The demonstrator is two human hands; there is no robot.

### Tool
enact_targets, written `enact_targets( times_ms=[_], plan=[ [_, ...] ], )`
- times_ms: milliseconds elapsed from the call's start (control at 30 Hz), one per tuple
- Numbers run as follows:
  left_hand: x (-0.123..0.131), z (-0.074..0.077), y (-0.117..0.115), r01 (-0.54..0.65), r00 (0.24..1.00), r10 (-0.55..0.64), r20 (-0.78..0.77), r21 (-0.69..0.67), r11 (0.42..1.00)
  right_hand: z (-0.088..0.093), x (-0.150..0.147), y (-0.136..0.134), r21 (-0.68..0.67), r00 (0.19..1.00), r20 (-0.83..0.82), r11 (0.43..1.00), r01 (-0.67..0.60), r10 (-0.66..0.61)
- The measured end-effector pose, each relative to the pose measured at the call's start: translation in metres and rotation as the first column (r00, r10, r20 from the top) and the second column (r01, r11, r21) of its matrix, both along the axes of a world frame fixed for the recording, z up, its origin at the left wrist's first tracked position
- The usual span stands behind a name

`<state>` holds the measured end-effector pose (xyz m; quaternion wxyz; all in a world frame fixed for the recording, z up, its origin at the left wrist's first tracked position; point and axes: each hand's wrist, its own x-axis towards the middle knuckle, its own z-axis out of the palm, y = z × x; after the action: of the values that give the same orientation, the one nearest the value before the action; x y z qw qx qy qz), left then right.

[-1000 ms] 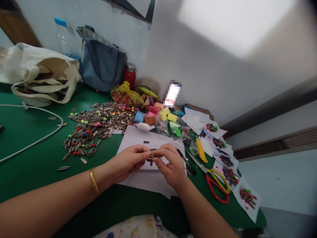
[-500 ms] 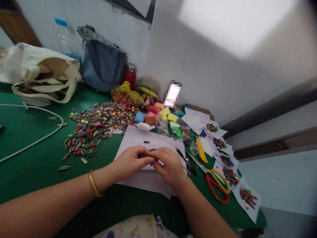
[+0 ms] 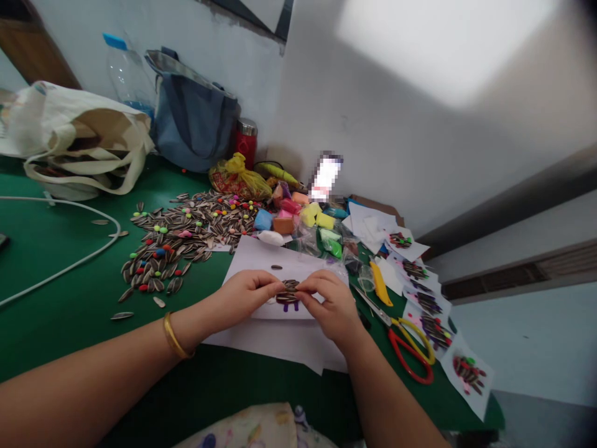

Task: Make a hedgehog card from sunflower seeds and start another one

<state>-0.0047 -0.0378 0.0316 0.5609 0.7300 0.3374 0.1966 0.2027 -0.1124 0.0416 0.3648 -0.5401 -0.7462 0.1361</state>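
On white paper (image 3: 254, 255) lies a cluster of striped sunflower seeds (image 3: 288, 297), with two short purple legs (image 3: 291, 307) below it. At its left edge, the thumb and forefinger of my left hand (image 3: 245, 298) come together. My right hand (image 3: 330, 308) closes its thumb and fingers at the right edge. Both sets of fingertips touch seeds along the top of the cluster, and partly hide them. A single loose seed (image 3: 277, 267) rests on the paper just above.
Left of the paper spreads a pile of sunflower seeds (image 3: 186, 230) with coloured ones mixed in. Bagged clay pieces (image 3: 283, 225) sit behind. To the right are scissors (image 3: 405, 348), a yellow cutter (image 3: 381, 284) and finished seed pictures (image 3: 469, 373). A white cable (image 3: 102, 249) curves at left.
My hands have moved apart a little, the left one leftward, uncovering the seed cluster and its purple legs. The right hand now hides most of the black pen.
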Motion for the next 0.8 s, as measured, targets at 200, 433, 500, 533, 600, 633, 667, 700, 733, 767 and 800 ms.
enact_targets(
  times_ms=[200, 433, 500, 533, 600, 633, 667, 700, 733, 767, 800],
  plan=[
    [-0.008, -0.007, 0.014, 0.014, 0.935, 0.109, -0.337, 0.341, 0.94, -0.003, 0.006, 0.001, -0.178, 0.966, 0.245, 0.984, -0.034, 0.077],
    [-0.008, -0.008, 0.007, 0.202, 0.838, 0.069, -0.541, 0.427, 0.881, -0.009, -0.005, 0.0, -0.141, 0.921, 0.387, 0.99, 0.022, 0.035],
    [-0.007, -0.008, 0.006, 0.224, 0.831, 0.064, -0.553, 0.438, 0.871, -0.011, -0.006, 0.001, -0.135, 0.912, 0.409, 0.99, 0.027, 0.031],
    [-0.007, -0.008, 0.006, 0.228, 0.83, 0.061, -0.554, 0.438, 0.869, -0.012, -0.007, 0.001, -0.13, 0.907, 0.42, 0.991, 0.029, 0.029],
    [-0.007, -0.008, 0.006, 0.227, 0.829, 0.06, -0.556, 0.433, 0.872, -0.012, -0.008, 0.002, -0.122, 0.895, 0.445, 0.992, 0.035, 0.023],
    [-0.007, -0.008, 0.006, 0.226, 0.827, 0.061, -0.559, 0.43, 0.874, -0.011, -0.008, 0.002, -0.122, 0.889, 0.458, 0.992, 0.038, 0.022],
    [-0.007, -0.008, 0.005, 0.227, 0.825, 0.061, -0.561, 0.429, 0.875, -0.011, -0.009, 0.002, -0.122, 0.882, 0.47, 0.992, 0.041, 0.022],
    [-0.007, -0.009, 0.005, 0.228, 0.824, 0.061, -0.563, 0.428, 0.874, -0.011, -0.01, 0.001, -0.121, 0.876, 0.482, 0.992, 0.043, 0.02],
    [-0.007, -0.009, 0.005, 0.23, 0.824, 0.061, -0.563, 0.431, 0.873, -0.01, -0.011, 0.001, -0.118, 0.871, 0.492, 0.992, 0.045, 0.019],
    [-0.007, -0.009, 0.005, 0.232, 0.824, 0.06, -0.563, 0.433, 0.871, -0.011, -0.012, 0.001, -0.114, 0.865, 0.501, 0.992, 0.046, 0.017],
    [-0.007, -0.009, 0.005, 0.235, 0.824, 0.058, -0.563, 0.434, 0.87, -0.011, -0.013, 0.001, -0.107, 0.859, 0.511, 0.993, 0.045, 0.016]
  ],
)
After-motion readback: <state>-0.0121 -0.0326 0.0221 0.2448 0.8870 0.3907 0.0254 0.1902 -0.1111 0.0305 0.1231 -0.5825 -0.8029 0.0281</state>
